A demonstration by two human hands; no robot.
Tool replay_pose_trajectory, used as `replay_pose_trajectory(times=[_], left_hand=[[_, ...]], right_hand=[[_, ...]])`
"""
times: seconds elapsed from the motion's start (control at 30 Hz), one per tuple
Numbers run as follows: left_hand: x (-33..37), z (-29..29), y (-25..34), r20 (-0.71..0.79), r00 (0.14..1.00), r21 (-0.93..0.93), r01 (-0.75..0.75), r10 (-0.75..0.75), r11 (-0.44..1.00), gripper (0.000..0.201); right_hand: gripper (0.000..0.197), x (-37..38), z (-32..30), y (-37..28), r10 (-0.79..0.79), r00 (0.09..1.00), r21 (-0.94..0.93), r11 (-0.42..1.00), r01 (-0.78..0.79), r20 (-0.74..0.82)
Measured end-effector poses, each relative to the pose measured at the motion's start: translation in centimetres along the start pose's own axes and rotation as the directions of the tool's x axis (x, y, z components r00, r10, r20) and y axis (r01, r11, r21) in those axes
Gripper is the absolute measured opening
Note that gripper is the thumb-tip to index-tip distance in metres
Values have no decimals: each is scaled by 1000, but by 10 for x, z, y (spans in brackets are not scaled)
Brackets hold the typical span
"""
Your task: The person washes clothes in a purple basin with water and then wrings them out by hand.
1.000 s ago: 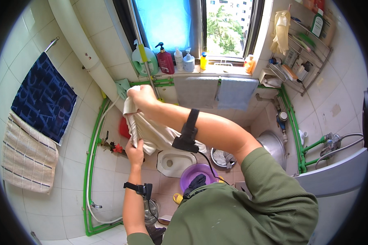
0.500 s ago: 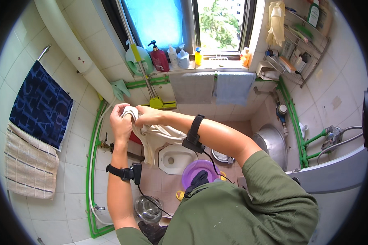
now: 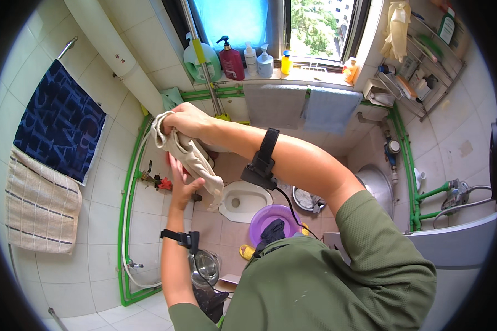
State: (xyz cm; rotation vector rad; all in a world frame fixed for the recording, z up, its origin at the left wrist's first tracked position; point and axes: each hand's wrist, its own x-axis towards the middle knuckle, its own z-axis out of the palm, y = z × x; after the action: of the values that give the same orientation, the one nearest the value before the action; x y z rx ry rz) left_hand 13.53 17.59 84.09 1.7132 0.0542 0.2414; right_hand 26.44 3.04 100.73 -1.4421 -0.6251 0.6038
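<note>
A cream-coloured garment [image 3: 192, 160] hangs in folds in front of me, its bunched upper end higher than the rest. My right hand [image 3: 188, 119] is closed round that upper end, fingers hidden partly by the fabric. Below it, my left hand [image 3: 183, 188] is open with fingers spread and thumb apart. Its fingertips are close against the underside of the garment; whether they touch it I cannot tell. The loose lower end of the cloth dangles near a white squat toilet [image 3: 244, 202] in the floor.
A purple basin [image 3: 255, 225] with dark cloth over it stands near my body, yellow slippers [image 3: 247, 252] beside it. Glass bowl [image 3: 206, 267] sits lower left. Green pipes [image 3: 122, 243] run along the left wall. Bottles [image 3: 232, 65] line the sill; a metal basin [image 3: 376, 182] is right.
My left hand has let go of the garment's upper end and dropped below it, fingers spreading. The right hand has moved up in the picture with the garment, and the view has shifted.
</note>
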Motion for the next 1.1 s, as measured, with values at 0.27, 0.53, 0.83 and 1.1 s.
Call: replay_pose_trajectory(times=[0.27, 0.53, 0.83, 1.1], left_hand=[[18, 53, -41, -140, 990, -226, -2, -31, 974, 70], [5, 9, -62, -176, 971, -255, 114, -162, 960, 16], [43, -26, 21, 38, 997, -158, -56, 63, 986, 49], [65, -4, 111, 123, 992, -143, -11, 29, 990, 62]], right_hand=[[15, 12, 39, -68, -86, 996, 244, 966, 90, -28], [20, 14, -104, -66, -129, 916, 280, 928, 247, -379], [32, -65, -286, 159, 249, 913, -182, 930, -319, -324], [97, -96, -212, 212, 754, 641, -375, 641, -669, 143]])
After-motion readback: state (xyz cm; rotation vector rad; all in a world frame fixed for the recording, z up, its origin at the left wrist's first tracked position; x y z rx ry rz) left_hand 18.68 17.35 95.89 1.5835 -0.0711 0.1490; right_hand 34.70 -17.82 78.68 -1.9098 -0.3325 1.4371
